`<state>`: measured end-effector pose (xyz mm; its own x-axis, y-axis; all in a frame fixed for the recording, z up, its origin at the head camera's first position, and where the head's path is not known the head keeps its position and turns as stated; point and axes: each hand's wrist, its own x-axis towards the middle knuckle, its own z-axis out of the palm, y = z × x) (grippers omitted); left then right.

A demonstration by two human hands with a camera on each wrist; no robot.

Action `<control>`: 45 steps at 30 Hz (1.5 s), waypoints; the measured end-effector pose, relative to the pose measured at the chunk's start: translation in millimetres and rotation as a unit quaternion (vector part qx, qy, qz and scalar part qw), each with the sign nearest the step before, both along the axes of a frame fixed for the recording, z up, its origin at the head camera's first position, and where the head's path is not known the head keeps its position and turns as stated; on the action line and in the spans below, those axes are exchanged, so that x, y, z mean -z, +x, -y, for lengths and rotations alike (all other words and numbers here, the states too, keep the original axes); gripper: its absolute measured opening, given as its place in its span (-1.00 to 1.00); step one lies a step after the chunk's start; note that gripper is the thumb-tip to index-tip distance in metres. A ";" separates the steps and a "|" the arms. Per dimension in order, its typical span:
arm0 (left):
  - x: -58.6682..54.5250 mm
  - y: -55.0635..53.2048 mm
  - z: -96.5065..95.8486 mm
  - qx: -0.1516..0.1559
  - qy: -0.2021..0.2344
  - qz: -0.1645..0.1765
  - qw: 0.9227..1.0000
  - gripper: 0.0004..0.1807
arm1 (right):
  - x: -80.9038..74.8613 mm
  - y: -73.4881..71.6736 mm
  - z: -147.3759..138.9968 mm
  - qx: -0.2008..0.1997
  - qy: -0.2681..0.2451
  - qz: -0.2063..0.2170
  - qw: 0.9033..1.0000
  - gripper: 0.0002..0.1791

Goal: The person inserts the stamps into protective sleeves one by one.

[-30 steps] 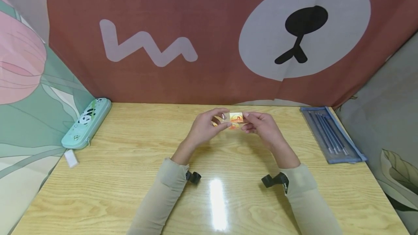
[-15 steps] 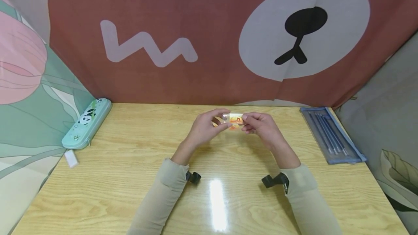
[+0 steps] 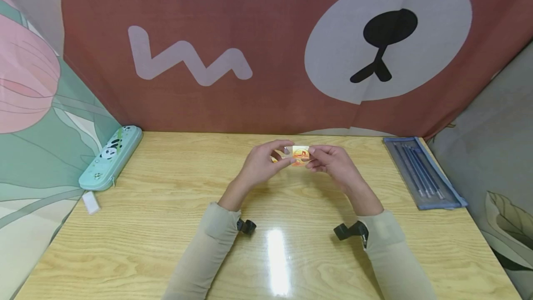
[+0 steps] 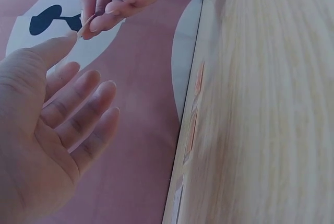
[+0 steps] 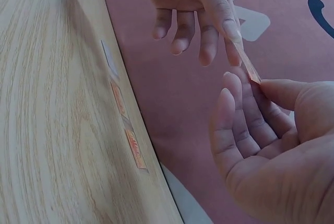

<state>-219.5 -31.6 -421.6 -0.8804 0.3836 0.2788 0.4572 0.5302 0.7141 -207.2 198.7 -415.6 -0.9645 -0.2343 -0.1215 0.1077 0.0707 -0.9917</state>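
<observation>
Both hands hold a small flat printed card (image 3: 300, 152), white, yellow and orange with a clear-looking part at its left end, above the far side of the table. My left hand (image 3: 260, 163) pinches its left end between thumb and index finger. At the other end, my right hand (image 3: 335, 163) grips it with thumb and fingers. Edge-on, the card (image 5: 247, 63) looks thin and stiff in the right wrist view. Below it, a row of similar orange pieces (image 5: 119, 100) with clear parts lies flat near the table's back edge, partly hidden by the hands in the head view.
A mint panda pencil case (image 3: 110, 159) lies at the back left, with a small white block (image 3: 90, 202) beside it. At the back right is a blue mesh pouch (image 3: 424, 172) holding several pencil-like sticks. A brown printed cloth (image 3: 266, 105) hangs behind the wooden table (image 3: 145, 244).
The held card has come down slightly and its tilt has shifted a little. My right hand has lowered slightly with it; my left hand is almost still.
</observation>
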 end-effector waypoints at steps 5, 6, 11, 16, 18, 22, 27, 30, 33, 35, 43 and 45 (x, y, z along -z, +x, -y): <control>1.2 0.4 0.4 0.005 0.001 0.000 1.000 -0.57 | 0.5 0.8 0.5 -0.008 0.012 0.000 1.000 -0.51; 1.4 0.5 0.4 0.006 0.000 0.000 1.000 -0.57 | 0.5 0.7 0.6 -0.008 0.014 0.000 1.000 -0.51; 0.5 0.7 0.0 0.006 -0.003 0.002 1.000 -0.55 | 1.3 -0.5 1.1 -0.005 0.007 0.000 1.000 -0.58; -1.4 1.6 -0.7 0.006 -0.004 0.005 1.000 -0.56 | 2.0 -1.3 1.2 -0.002 0.002 -0.001 1.000 -0.63; -2.2 2.2 -1.1 0.007 -0.005 0.007 1.000 -0.56 | 1.9 -1.5 1.4 -0.002 0.002 0.000 1.000 -0.64; -3.1 3.1 -1.7 0.008 -0.007 0.008 1.000 -0.57 | 0.9 -1.3 2.1 -0.010 0.007 -0.002 1.000 -0.61; -2.8 2.6 -2.4 0.005 -0.012 0.006 1.000 -0.59 | 0.5 -1.6 2.4 -0.022 0.008 -0.002 1.000 -0.54; -2.7 1.9 -2.8 0.006 -0.017 0.003 1.000 -0.57 | 0.9 -1.8 2.2 -0.020 0.007 -0.001 1.000 -0.53; -3.5 1.6 -2.9 0.012 -0.022 -0.011 1.000 -0.51 | 0.6 -1.7 2.1 -0.013 0.009 -0.002 1.000 -0.53; -4.2 1.7 -3.0 0.017 -0.027 -0.025 0.999 -0.48 | 0.4 -1.4 2.0 -0.009 0.010 -0.001 1.000 -0.53; -4.0 3.0 -2.6 0.025 -0.041 -0.044 0.998 -0.55 | 0.6 -1.3 2.9 -0.008 0.003 0.005 1.000 -0.58; -3.9 3.0 -2.6 0.024 -0.041 -0.046 0.998 -0.55 | 0.6 -1.3 2.9 -0.008 0.006 0.004 1.000 -0.58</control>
